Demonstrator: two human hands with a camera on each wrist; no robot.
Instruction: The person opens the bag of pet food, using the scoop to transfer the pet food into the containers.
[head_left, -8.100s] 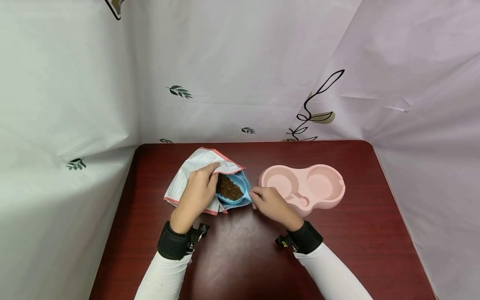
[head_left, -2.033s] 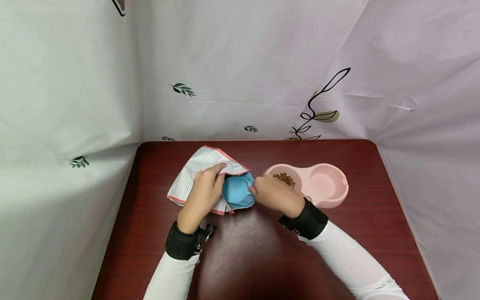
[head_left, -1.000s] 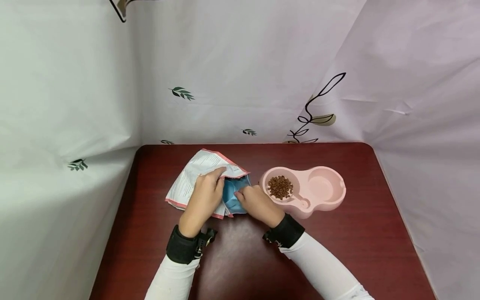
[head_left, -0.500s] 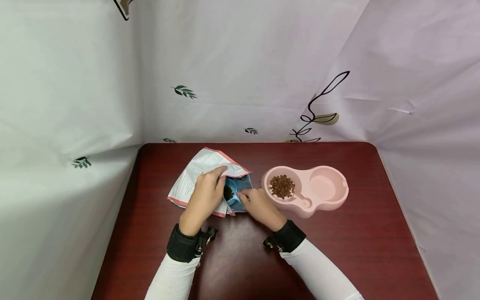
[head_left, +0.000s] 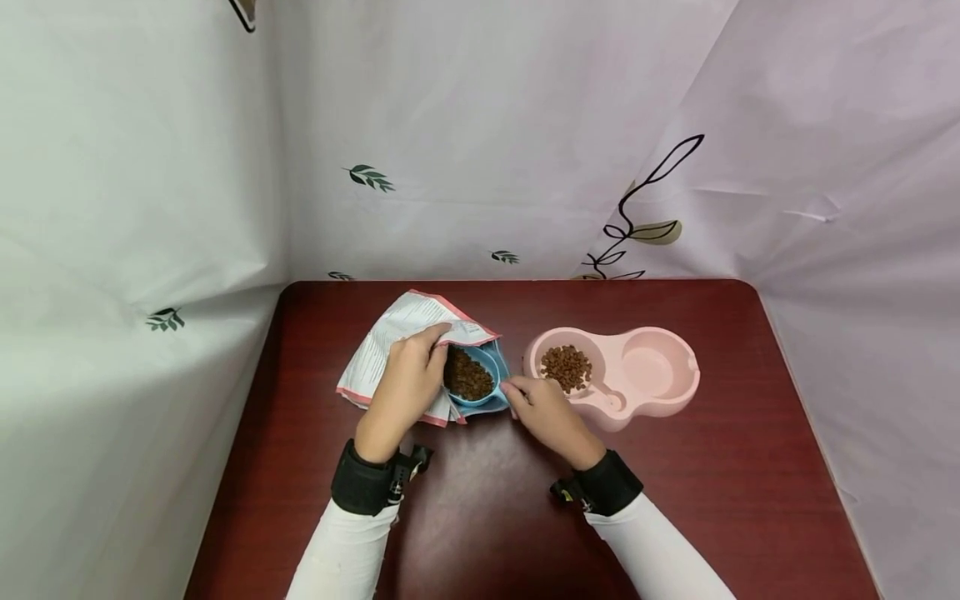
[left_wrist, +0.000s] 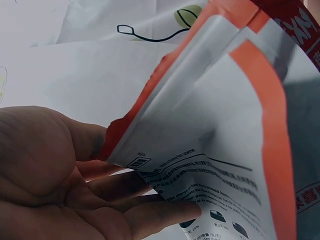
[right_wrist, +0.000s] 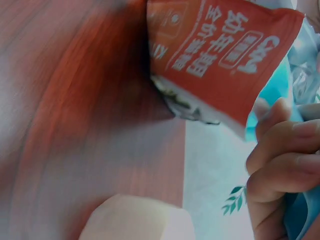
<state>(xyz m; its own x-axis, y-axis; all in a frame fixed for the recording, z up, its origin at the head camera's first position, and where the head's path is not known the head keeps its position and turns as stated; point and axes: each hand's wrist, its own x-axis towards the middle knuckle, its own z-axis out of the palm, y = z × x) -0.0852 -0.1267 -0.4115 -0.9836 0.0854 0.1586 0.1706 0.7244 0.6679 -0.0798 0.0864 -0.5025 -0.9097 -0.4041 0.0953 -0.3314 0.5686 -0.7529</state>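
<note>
I have the scoop [head_left: 491,360] at the open mouth of the bag [head_left: 386,346], on the far left part of the tabletop [head_left: 480,508]. Its cup faces up, with kibble [head_left: 469,378] showing inside; the cup's left part is hidden under the bag's upper flap and my left hand, so I cannot tell how far in it reaches.

My right hand [head_left: 553,415] has a narrow grip, thumb and fingers pinched on the scoop's handle. The right wrist view shows those fingers bent round something blue, which I take to be the same handle. My left hand [head_left: 405,379] pinches the edge of the bag, keeping the flap raised above the cup.

What any move of the scoop would turn on, as I judge it, is its line. The long axis runs roughly left to right, cup on the bag side, handle pointing towards my right hand. So the cup lies just left of my right grip, while the bowl [head_left: 628,367] lies on the other side, to the right. Its left well, with more kibble [head_left: 567,368] in it, is the nearer one to the scoop; the right well is further off. My right hand is clearly the closer of the two to the bowl and overlaps its near left edge in the head view, though whether they touch I cannot tell.
</note>
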